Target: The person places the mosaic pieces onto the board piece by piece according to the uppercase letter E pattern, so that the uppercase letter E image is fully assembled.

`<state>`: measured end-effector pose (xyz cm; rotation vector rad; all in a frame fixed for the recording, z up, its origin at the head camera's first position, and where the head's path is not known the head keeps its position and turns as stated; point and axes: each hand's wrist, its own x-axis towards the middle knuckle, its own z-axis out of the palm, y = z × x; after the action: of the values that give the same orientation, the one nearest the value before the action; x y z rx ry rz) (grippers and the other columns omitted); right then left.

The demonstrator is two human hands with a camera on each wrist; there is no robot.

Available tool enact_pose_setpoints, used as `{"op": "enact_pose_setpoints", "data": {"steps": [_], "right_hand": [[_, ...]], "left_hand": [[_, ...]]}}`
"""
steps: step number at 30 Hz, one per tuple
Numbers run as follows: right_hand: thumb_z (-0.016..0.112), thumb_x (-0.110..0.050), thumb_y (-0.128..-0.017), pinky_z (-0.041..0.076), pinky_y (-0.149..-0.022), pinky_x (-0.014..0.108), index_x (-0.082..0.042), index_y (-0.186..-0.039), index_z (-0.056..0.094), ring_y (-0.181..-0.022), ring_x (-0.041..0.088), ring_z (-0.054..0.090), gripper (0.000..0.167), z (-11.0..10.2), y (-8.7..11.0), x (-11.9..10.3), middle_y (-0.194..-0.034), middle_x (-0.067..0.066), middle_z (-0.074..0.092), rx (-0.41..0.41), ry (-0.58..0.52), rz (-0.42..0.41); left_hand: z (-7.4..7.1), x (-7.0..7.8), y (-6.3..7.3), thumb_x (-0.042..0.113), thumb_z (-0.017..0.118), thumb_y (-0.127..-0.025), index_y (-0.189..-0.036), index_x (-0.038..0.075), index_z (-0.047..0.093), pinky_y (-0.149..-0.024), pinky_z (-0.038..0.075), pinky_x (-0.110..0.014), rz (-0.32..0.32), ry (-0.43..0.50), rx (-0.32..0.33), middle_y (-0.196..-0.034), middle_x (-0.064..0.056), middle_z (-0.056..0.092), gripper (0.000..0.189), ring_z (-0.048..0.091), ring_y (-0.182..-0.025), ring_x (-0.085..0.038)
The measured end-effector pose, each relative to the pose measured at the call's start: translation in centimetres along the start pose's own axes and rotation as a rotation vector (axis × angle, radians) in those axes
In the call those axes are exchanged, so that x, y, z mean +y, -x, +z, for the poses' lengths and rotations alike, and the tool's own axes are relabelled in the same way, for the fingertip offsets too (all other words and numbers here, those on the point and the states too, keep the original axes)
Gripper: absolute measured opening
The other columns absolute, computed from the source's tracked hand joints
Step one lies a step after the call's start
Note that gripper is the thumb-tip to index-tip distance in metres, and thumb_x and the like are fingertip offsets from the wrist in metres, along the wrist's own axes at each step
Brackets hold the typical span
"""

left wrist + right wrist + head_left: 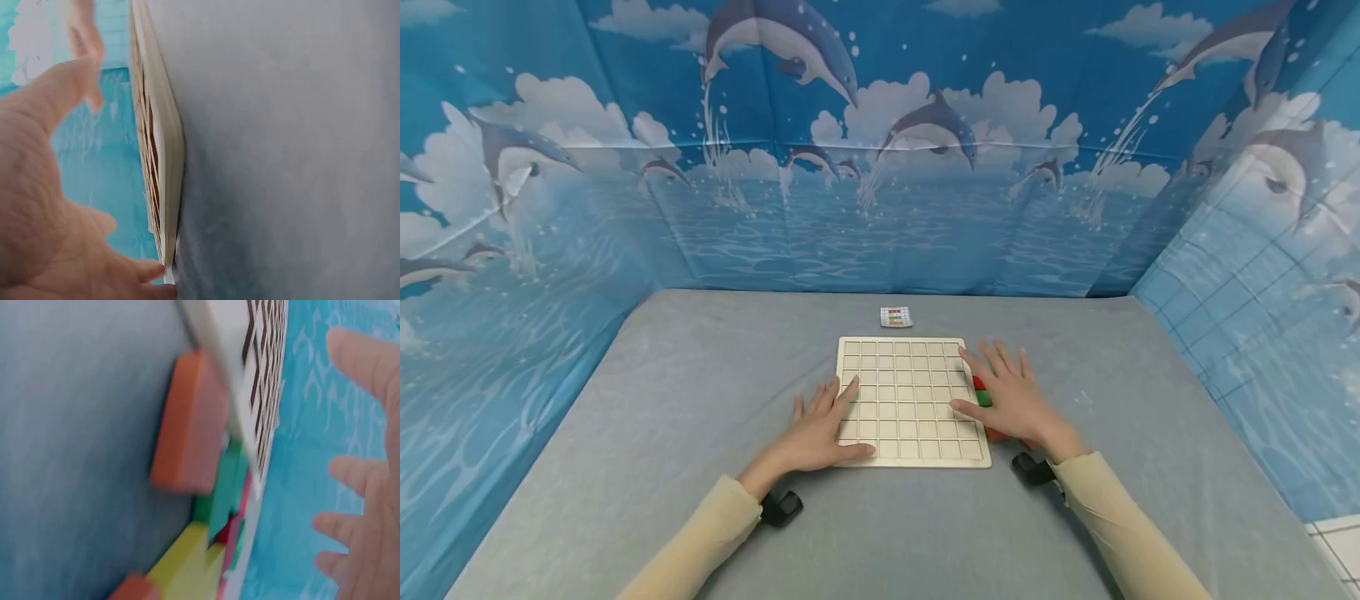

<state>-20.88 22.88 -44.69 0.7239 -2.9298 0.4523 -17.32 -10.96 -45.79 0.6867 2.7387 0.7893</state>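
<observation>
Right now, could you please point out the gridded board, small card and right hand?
Gridded board (908,404): head view, middle grid.
Small card (896,317): head view, printed face.
Right hand (1011,397): head view, its back.

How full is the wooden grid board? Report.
Empty where visible: the wooden grid board shows bare squares. The left hand and right hand hide parts; coloured blocks lie at its right edge.

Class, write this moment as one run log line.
grid board: between hands | left hand: spread at its left edge | right hand: spread at its right edge | coloured blocks: by right side | card: past far edge
</observation>
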Motion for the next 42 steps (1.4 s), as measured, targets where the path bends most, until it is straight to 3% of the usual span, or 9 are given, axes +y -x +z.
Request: {"op": "enact_pose_setpoints", "data": {"steps": [6, 12, 22, 30, 42], "right_hand": [[0.066, -0.043, -0.088, 0.022, -0.1, 0.065, 0.0, -0.14, 0.043, -0.13, 0.047, 0.028, 0.071, -0.1, 0.1, 1.9, -0.142, 0.026, 0.036, 0.008, -0.057, 0.097], [0.067, -0.032, -0.089, 0.038, -0.089, 0.058, -0.002, -0.123, 0.061, -0.113, 0.041, 0.045, 0.045, 0.0, 0.1, 2.7, -0.125, 0.023, 0.05, 0.005, -0.091, 0.102], [0.067, -0.026, -0.09, 0.036, -0.092, 0.058, -0.004, -0.117, 0.065, -0.116, 0.042, 0.04, 0.035, 0.4, 0.3, 3.4, -0.127, 0.025, 0.047, -0.012, -0.115, 0.082], [0.068, -0.021, -0.09, 0.039, -0.083, 0.052, -0.003, -0.107, 0.063, -0.105, 0.037, 0.041, 0.025, -0.2, -0.3, 2.9, -0.119, 0.023, 0.047, -0.05, -0.172, 0.121], [0.073, -0.015, -0.086, 0.034, -0.071, 0.043, -0.01, -0.083, 0.056, -0.097, 0.034, 0.037, 0.018, 0.0, -0.8, 2.6, -0.1, 0.014, 0.049, 0.01, -0.167, 0.173]], "left_hand": [[0.5, -0.7, 0.5, 0.065, 0.062, -0.079, -0.154, 0.014, 0.003, -0.106, -0.012, -0.056, -0.023, 0.069, -0.002, -0.156, -0.018, 0.003, 0.108, -0.004, -0.142, -0.031], [1.0, -1.5, 0.6, 0.06, 0.065, -0.081, -0.153, 0.009, 0.009, -0.107, -0.012, -0.052, 0.0, 0.093, 0.034, -0.157, -0.015, 0.004, 0.105, -0.004, -0.143, -0.028], [1.8, -1.6, 0.8, 0.055, 0.063, -0.085, -0.152, 0.011, 0.023, -0.109, -0.005, -0.052, 0.05, 0.03, 0.125, -0.156, -0.016, 0.011, 0.09, 0.003, -0.143, -0.031], [2.1, -1.9, 0.9, 0.053, 0.063, -0.086, -0.151, 0.011, 0.028, -0.109, -0.002, -0.053, 0.066, 0.025, 0.185, -0.155, -0.017, 0.014, 0.085, 0.007, -0.142, -0.033], [2.3, -1.9, 0.9, 0.056, 0.06, -0.086, -0.151, 0.013, 0.029, -0.109, -0.001, -0.053, 0.056, -0.019, 0.196, -0.156, -0.015, 0.015, 0.084, 0.007, -0.142, -0.031]]}}
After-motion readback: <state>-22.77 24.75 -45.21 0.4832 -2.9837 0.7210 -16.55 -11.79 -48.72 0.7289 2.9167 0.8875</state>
